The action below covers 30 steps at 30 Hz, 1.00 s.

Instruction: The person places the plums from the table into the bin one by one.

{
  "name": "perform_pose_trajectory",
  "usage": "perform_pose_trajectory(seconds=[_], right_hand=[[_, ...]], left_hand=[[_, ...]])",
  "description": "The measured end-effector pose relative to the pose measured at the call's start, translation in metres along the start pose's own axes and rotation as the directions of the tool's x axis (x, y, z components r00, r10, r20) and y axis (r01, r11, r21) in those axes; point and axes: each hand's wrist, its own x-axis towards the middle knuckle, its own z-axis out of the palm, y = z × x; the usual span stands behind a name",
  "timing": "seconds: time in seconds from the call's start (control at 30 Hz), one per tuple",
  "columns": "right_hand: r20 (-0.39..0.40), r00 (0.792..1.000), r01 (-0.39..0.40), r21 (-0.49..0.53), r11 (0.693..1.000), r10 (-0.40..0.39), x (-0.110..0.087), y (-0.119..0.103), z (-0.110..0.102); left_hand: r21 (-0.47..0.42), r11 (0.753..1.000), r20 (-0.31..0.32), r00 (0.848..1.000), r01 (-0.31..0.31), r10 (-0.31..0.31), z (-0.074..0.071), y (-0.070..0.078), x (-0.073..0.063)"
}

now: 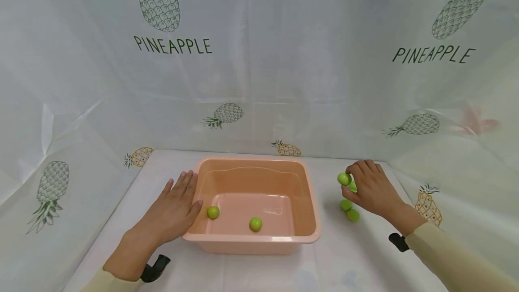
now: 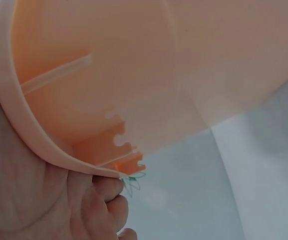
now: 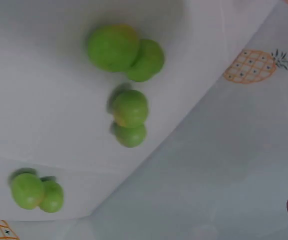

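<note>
A peach-coloured plastic tub [image 1: 256,239] stands on the white table, with two small round green fruits, one at the left [image 1: 213,212] and one nearer the middle [image 1: 255,224], on its floor. My left hand [image 1: 172,206] rests on the tub's left rim [image 2: 31,135], fingers straight. To the right of the tub, my right hand [image 1: 373,190] pinches a green fruit [image 1: 344,179] between thumb and fingers above the table. Beneath and beside it lie more green fruits [image 1: 352,215], partly hidden by the hand. The right wrist view shows several green fruits [image 3: 130,108] in pairs.
A pale sheet [image 1: 284,80] printed with pineapples rises behind and beside the white tabletop [image 1: 324,265]. The table's right edge runs just past the right hand. A black strap [image 1: 156,268] is on the left wrist and another [image 1: 399,242] on the right.
</note>
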Motion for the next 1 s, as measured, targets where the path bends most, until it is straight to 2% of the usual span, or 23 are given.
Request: perform_pose_trajectory(seconds=[0.23, 0.37, 0.57, 0.8, 1.0], right_hand=[[0.025, 0.992, 0.120, 0.007, 0.993, -0.120, 0.047, -0.018, -0.008], [0.073, 0.983, 0.171, 0.012, 0.985, -0.171, 0.071, -0.031, -0.015], [0.151, 0.963, 0.213, 0.073, 0.974, -0.222, 0.102, -0.052, -0.027], [0.076, 0.923, 0.364, 0.144, 0.920, -0.377, 0.136, -0.079, -0.032], [0.069, 0.896, 0.418, 0.197, 0.887, -0.438, 0.162, -0.104, -0.033]], left_hand=[[-0.005, 1.000, 0.004, 1.000, 0.016, -0.016, 0.001, -0.001, 0.000], [-0.009, 1.000, 0.001, 1.000, 0.007, -0.007, 0.002, -0.001, 0.000], [-0.018, 1.000, -0.001, 1.000, 0.003, -0.003, 0.002, -0.001, -0.001], [-0.030, 1.000, -0.001, 1.000, 0.006, -0.006, 0.001, 0.000, 0.000], [-0.036, 0.999, 0.000, 1.000, 0.010, -0.010, 0.001, 0.000, 0.000]])
